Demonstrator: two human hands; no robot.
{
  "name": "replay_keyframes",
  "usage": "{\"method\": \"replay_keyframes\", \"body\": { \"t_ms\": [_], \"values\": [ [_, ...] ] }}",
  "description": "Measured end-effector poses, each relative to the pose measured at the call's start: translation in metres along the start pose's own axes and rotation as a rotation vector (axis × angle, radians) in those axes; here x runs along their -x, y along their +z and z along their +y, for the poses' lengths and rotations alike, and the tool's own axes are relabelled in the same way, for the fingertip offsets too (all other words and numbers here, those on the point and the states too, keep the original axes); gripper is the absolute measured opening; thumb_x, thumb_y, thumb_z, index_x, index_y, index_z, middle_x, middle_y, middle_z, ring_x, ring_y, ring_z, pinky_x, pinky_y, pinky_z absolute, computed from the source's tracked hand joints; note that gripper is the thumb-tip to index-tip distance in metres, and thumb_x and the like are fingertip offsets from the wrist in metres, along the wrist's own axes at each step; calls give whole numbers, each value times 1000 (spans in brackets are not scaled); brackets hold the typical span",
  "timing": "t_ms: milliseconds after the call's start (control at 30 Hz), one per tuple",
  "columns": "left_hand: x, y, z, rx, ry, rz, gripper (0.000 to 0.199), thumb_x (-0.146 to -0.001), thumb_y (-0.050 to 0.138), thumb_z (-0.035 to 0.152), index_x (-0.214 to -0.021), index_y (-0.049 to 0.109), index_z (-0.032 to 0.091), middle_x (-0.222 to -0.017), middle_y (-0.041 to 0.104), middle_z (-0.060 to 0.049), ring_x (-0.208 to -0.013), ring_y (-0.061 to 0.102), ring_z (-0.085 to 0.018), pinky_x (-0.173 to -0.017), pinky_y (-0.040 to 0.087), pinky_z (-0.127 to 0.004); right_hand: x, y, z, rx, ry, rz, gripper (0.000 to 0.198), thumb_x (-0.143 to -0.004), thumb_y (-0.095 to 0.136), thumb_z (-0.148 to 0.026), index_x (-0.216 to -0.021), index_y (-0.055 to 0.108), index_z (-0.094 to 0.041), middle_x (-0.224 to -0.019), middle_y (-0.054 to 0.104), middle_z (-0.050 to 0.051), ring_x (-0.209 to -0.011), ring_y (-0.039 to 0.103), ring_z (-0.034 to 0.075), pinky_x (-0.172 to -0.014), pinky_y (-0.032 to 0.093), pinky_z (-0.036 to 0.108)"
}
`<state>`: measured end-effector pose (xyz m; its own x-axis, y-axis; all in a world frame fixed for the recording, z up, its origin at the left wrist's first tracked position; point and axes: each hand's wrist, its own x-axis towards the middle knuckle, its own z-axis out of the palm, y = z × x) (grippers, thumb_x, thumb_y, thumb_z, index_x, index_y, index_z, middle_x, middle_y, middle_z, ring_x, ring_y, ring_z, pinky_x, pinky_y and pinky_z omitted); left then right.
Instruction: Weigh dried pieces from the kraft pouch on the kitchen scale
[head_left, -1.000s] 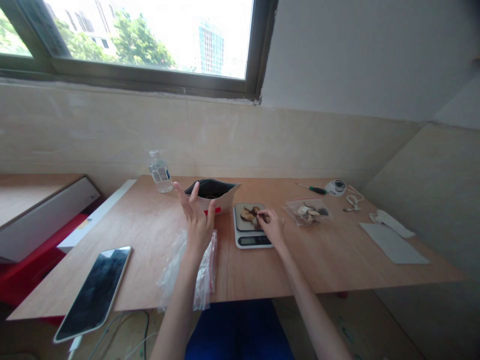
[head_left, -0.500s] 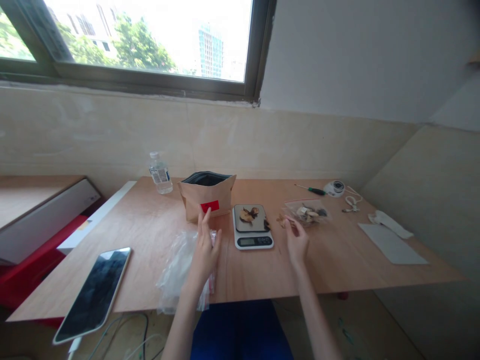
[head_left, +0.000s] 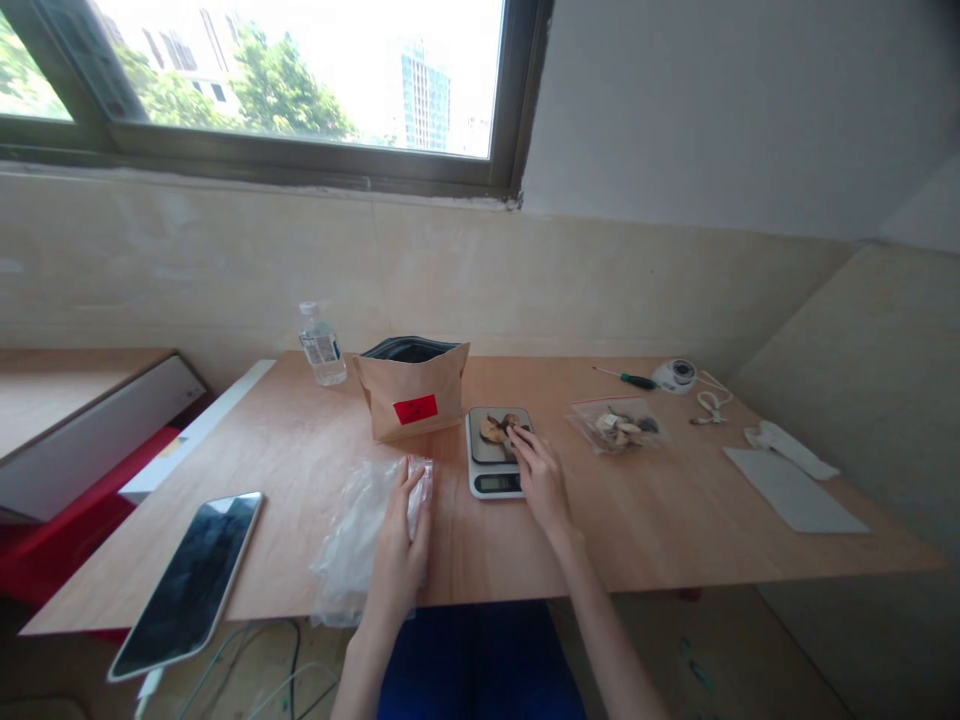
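Note:
My left hand (head_left: 399,540) rests over a pile of clear zip bags (head_left: 349,540), its fingers stretched out and slightly apart. On a small white kitchen scale (head_left: 487,456) lie brown dried slices (head_left: 492,428), possibly mushroom. My right hand (head_left: 541,482) reaches over the scale's right side, its fingertips closed together at a dried piece among them. It partly covers the plate and the buttons. Behind my left hand stands an open brown paper pouch (head_left: 390,385) with a red label. Right of the scale lies a clear bag with dried pieces (head_left: 619,428).
A phone (head_left: 191,580) with a cable lies at the table's left front. A water bottle (head_left: 322,350) stands at the back left. At the back right are a screwdriver (head_left: 637,381) and a white dome camera (head_left: 675,376). White paper (head_left: 795,490) lies at the right.
My right hand has moved left from beside the bag of dried pieces onto the scale, bringing a dried piece. My left hand has lowered from in front of the pouch onto the zip bags.

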<state>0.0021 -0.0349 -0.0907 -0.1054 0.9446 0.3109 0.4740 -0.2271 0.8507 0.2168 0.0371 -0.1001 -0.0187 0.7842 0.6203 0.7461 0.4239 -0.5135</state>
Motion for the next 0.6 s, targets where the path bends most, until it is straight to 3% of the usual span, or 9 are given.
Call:
{"method": "replay_keyframes", "body": {
  "t_ms": [133,267,400,600],
  "values": [
    [0,-7,-1,-13,-24,21,40,-91,40,34,-128,48,20,-147,38,-11,-136,35,-23,-112,29,-44,4,10,1,130,18,-74,35,-92,44,-25,-124,58,-23,-125,60,11,-114,52,28,-95,39,49],
    [1,-11,-3,-31,-55,41,40,-91,38,36,-126,49,19,-145,40,-11,-134,37,-24,-109,32,-45,19,0,4,101,127,-32,39,-93,40,-29,-129,51,-22,-135,51,11,-123,45,27,-100,36,49],
    [3,-15,-5,-48,-63,27,39,-91,37,37,-123,51,19,-145,41,-11,-132,40,-24,-108,33,-45,29,-4,16,78,212,51,40,-91,37,-27,-127,51,-16,-129,54,15,-121,46,27,-100,37,49],
    [3,-17,-6,-55,-56,20,38,-91,37,38,-119,54,18,-143,44,-12,-130,42,-25,-107,33,-45,27,8,26,-4,168,-24,36,-90,35,-24,-117,58,-15,-123,59,15,-116,51,26,-100,39,48]
  ]
}}
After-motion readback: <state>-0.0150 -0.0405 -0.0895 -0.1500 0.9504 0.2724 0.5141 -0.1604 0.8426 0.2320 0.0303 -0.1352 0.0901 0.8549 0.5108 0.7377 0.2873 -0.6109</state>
